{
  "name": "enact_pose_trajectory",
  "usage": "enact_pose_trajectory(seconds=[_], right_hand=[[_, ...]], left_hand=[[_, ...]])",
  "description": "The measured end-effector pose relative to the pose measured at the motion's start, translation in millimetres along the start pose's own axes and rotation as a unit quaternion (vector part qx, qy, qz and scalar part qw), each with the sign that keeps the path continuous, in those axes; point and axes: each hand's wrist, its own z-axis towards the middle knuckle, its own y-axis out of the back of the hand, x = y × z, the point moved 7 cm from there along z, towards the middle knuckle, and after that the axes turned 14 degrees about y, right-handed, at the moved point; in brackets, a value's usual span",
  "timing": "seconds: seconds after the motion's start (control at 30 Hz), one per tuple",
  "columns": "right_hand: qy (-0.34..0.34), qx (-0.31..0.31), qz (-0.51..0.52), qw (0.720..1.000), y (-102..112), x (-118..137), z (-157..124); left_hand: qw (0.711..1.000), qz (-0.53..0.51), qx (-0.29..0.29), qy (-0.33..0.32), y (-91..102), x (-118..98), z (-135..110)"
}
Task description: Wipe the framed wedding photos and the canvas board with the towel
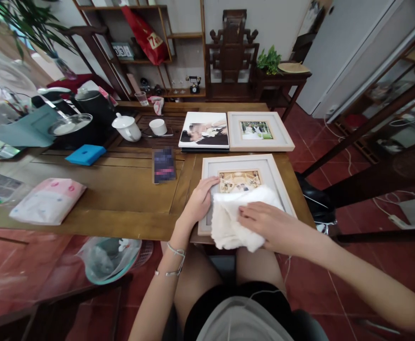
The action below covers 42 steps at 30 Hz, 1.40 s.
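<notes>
In the head view, a light wood picture frame (278,182) lies flat at the front edge of the table, with a small photo (237,179) inside a wide pale mat. My left hand (202,196) rests on its left side, fingers stretched toward the photo. A bunched white cloth (228,222) covers the lower part of the frame. My right hand (264,222) presses down on this cloth, fingers bent into it. Just beyond lie a second framed photo (281,135) and, at its left, a photo album or print stack (207,130) with a black-and-white picture.
A dark pixelated rectangle (163,166), a blue block (85,155) and a white-and-pink tissue pack (47,201) lie on the wooden table (122,189). A lidded white cup (127,127) and a small cup (158,127) stand behind. A lined bin (111,274) stands below.
</notes>
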Motion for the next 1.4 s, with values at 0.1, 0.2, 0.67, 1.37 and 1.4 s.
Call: enact_pose_trajectory(seconds=[0.1, 0.2, 0.67, 1.37, 1.4], right_hand=[[-0.055, -0.034, 0.014, 0.998, 17.7, -10.7, -39.4], [-0.103, -0.072, 0.01, 0.992, 25.2, -22.9, -64.1], [-0.23, -0.07, -0.198, 0.95, 16.1, -140.9, -33.1], [-0.245, -0.056, -0.124, 0.96, 33.3, -122.3, 7.6], [-0.232, -0.078, -0.112, 0.963, 34.6, -127.6, 17.4]], left_hand=[[1.0, 0.004, -0.007, 0.007, -1.3, 1.5, -0.1], [1.0, 0.005, -0.006, 0.004, -1.9, 1.2, -0.9], [1.0, 0.03, 0.007, -0.001, -4.5, 4.7, -3.1], [1.0, 0.016, 0.006, 0.011, -4.9, 7.3, -2.4], [1.0, 0.016, 0.006, 0.01, -4.8, 6.6, -2.4]])
